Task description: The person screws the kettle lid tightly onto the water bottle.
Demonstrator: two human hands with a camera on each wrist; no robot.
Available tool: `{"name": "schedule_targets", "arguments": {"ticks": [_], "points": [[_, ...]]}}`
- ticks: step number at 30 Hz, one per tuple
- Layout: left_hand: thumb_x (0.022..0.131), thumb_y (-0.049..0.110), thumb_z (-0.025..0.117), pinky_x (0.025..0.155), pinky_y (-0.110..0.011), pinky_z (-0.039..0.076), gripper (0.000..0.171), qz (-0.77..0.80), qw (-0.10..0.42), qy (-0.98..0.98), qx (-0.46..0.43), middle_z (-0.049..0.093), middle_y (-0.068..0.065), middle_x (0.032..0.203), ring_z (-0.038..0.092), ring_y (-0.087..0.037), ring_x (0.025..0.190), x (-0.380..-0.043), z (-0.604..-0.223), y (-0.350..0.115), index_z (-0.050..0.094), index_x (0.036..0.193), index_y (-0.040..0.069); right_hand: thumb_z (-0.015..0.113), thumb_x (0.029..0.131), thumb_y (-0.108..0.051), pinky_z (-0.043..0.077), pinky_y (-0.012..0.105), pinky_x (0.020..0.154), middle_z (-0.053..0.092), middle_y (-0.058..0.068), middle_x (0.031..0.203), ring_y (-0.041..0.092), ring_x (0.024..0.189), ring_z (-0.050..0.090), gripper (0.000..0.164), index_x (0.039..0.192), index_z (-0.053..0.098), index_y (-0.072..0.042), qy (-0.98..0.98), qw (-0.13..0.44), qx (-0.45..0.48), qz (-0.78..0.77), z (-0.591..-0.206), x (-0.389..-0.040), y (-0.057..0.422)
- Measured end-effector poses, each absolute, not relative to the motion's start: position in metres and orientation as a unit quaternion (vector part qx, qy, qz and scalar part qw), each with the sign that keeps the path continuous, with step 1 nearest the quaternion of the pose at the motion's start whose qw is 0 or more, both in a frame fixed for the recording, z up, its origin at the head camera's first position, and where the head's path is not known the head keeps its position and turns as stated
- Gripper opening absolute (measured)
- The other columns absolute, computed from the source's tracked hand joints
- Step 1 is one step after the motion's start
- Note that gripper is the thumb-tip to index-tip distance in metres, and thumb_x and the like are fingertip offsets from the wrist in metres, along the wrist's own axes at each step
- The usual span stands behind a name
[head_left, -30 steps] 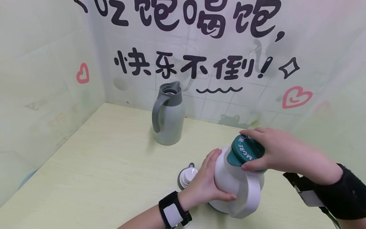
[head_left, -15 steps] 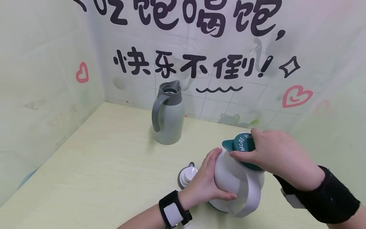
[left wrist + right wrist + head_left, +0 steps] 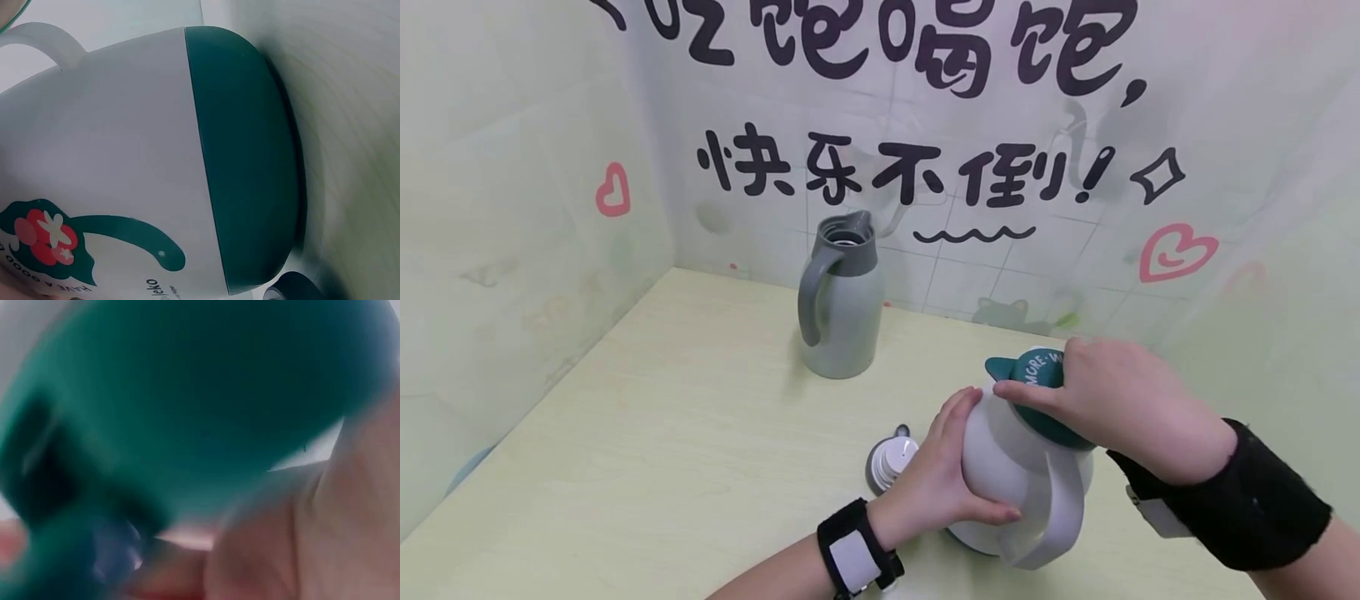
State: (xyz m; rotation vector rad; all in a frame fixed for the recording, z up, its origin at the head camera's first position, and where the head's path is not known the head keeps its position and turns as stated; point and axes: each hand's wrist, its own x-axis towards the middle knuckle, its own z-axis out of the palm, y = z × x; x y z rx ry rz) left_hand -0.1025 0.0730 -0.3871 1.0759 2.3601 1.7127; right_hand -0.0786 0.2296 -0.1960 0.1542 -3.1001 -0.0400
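A white jug (image 3: 1000, 450) with a green lid (image 3: 1033, 367) stands on the table at the right in the head view. My left hand (image 3: 936, 479) grips the jug's body from the left, thumb on the near side. Over the top, my right hand (image 3: 1127, 408) holds the lid, its thumb along the near edge and its other fingers partly hidden. The lid's pointed tab faces left. In the left wrist view the jug's green base (image 3: 244, 162) and fruit print show. Blurred green of the lid fills most of the right wrist view.
A grey jug (image 3: 850, 321) without a lid stands at the back, handle to the left. A grey and white stopper (image 3: 895, 460) lies just behind my left hand, partly covered by it. Printed wall sheets (image 3: 760, 242) border the table (image 3: 662, 433).
The lid has turned on the jug, its tab swinging from the near left to the far left. My right hand and wrist have turned and shifted left with it. The left hand stays put.
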Motion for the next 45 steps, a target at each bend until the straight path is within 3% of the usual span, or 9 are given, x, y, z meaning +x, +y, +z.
{"name": "schedule_targets", "arguments": {"ticks": [2,5,8,14,20,25,28,34,45], "points": [[0.062,0.044,0.089,0.093,-0.037,0.043,0.121,0.550,0.011,0.759,0.348,0.017,0.005,0.153,0.039,-0.017,0.124,-0.102,-0.387,0.073,0.011,0.152,0.025,0.048,0.075,-0.081,0.046,0.041,0.055,0.058,0.017,0.071,0.030,0.061,0.057,0.097,0.101,0.056,0.012,-0.999,-0.016,0.039,-0.006,-0.193,-0.080,0.237],[0.061,0.043,0.090,0.095,-0.037,0.042,0.121,0.551,0.004,0.758,0.350,0.017,0.004,0.153,0.038,-0.018,0.125,-0.103,-0.388,0.073,0.012,0.152,0.025,0.048,0.078,-0.079,0.047,0.056,0.077,0.057,0.034,0.111,0.046,0.098,0.058,0.111,0.139,0.032,0.013,-0.998,-0.045,0.043,-0.001,-0.186,-0.080,0.253],[0.060,0.043,0.090,0.096,-0.037,0.042,0.122,0.552,0.004,0.758,0.349,0.017,0.004,0.153,0.037,-0.017,0.126,-0.103,-0.388,0.073,0.012,0.152,0.025,0.056,0.076,-0.075,0.036,0.066,0.088,0.040,0.032,0.138,0.051,0.122,0.040,0.110,0.149,0.025,0.001,-0.996,-0.037,0.084,0.011,-0.177,-0.077,0.269],[0.060,0.043,0.090,0.095,-0.038,0.042,0.121,0.556,0.006,0.757,0.343,0.018,0.005,0.152,0.038,-0.017,0.125,-0.104,-0.388,0.071,0.014,0.152,0.024,0.084,0.061,-0.057,0.030,0.066,0.094,0.026,0.007,0.154,0.037,0.136,0.026,0.108,0.150,0.031,-0.024,-0.957,-0.006,0.272,0.097,-0.167,-0.081,0.281],[0.061,0.042,0.090,0.095,-0.038,0.042,0.120,0.562,0.012,0.752,0.345,0.018,0.005,0.152,0.037,-0.017,0.125,-0.103,-0.391,0.072,0.014,0.152,0.022,0.084,0.067,-0.049,0.032,0.040,0.103,0.029,-0.005,0.153,0.025,0.138,0.028,0.100,0.149,0.031,-0.030,-0.937,-0.063,0.321,0.125,-0.179,-0.088,0.287],[0.061,0.042,0.090,0.096,-0.038,0.042,0.120,0.559,0.007,0.753,0.349,0.018,0.005,0.152,0.038,-0.017,0.125,-0.102,-0.393,0.072,0.013,0.152,0.022,0.081,0.069,-0.052,0.044,0.046,0.093,0.040,-0.003,0.143,0.024,0.126,0.041,0.093,0.147,0.035,-0.031,-0.941,-0.089,0.287,0.153,-0.190,-0.090,0.288],[0.062,0.042,0.090,0.096,-0.038,0.041,0.121,0.556,0.002,0.752,0.353,0.017,0.005,0.152,0.037,-0.017,0.125,-0.102,-0.393,0.073,0.010,0.152,0.026,0.081,0.070,-0.052,0.049,0.036,0.086,0.044,-0.004,0.134,0.018,0.113,0.048,0.089,0.145,0.040,-0.027,-0.942,-0.079,0.286,0.156,-0.193,-0.092,0.285],[0.062,0.042,0.089,0.097,-0.039,0.041,0.122,0.551,0.000,0.754,0.356,0.016,0.004,0.153,0.036,-0.018,0.127,-0.102,-0.392,0.073,0.007,0.152,0.030,0.080,0.068,-0.057,0.050,0.030,0.075,0.047,-0.001,0.121,0.015,0.097,0.051,0.085,0.135,0.052,-0.014,-0.951,-0.045,0.279,0.125,-0.197,-0.095,0.279],[0.062,0.043,0.089,0.098,-0.039,0.040,0.122,0.552,0.021,0.759,0.344,0.014,0.006,0.153,0.037,-0.017,0.126,-0.100,-0.389,0.072,0.007,0.152,0.032,0.074,0.067,-0.066,0.049,0.033,0.066,0.050,0.006,0.110,0.018,0.085,0.053,0.086,0.126,0.054,-0.005,-0.974,-0.011,0.208,0.091,-0.204,-0.088,0.269]]}}
